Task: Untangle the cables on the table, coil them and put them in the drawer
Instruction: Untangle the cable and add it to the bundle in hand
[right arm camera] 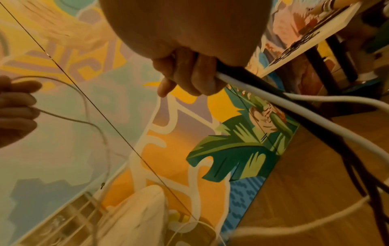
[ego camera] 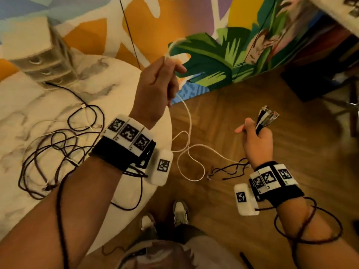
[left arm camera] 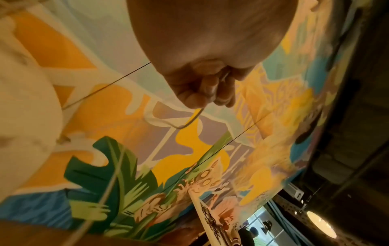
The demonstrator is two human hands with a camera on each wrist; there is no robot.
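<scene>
My left hand point(ego camera: 161, 82) is raised past the table's right edge and pinches a thin white cable point(ego camera: 187, 121) that hangs in loops down toward my right wrist. From the left wrist camera, curled fingers point(left arm camera: 202, 86) close round that cable point(left arm camera: 189, 123). Over the floor, my right hand point(ego camera: 256, 136) grips a bundle of cable ends point(ego camera: 267, 117), black and white, plugs pointing up; the bundle point(right arm camera: 263, 94) shows again from the right wrist. A tangle of dark cables point(ego camera: 58, 148) lies on the marble table point(ego camera: 29, 105). A clear drawer unit point(ego camera: 42, 61) stands at the table's back.
Wooden floor point(ego camera: 252, 94) lies to the right of the round table. A colourful painted wall point(ego camera: 213, 45) stands behind. Dark furniture point(ego camera: 320, 74) is at the right. Loose dark cable ends point(ego camera: 227, 169) dangle near my right wrist. My shoes point(ego camera: 180, 212) are below.
</scene>
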